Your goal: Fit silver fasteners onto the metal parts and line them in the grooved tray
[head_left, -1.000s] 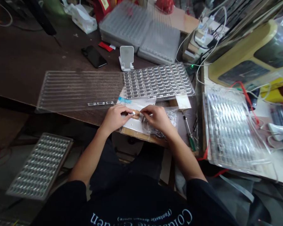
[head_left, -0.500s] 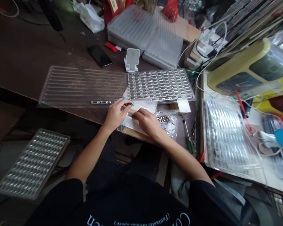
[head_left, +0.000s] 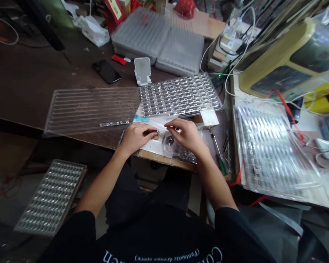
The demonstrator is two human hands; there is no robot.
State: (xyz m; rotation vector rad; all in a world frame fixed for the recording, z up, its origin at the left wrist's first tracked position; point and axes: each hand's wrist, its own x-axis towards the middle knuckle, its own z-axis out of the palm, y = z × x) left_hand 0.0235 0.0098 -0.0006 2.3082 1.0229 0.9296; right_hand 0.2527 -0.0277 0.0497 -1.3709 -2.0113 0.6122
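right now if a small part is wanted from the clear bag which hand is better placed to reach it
Likely the right hand: it is over the clear bag with small dark parts, while the left hand sits farther off, pinching a small metal piece. Whether the right holds anything is unclear.

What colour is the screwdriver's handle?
The screwdriver's handle is green; it shows best in the head view.

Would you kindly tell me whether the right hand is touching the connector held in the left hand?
Apart: the head view shows a clear gap between the right hand and the connector.
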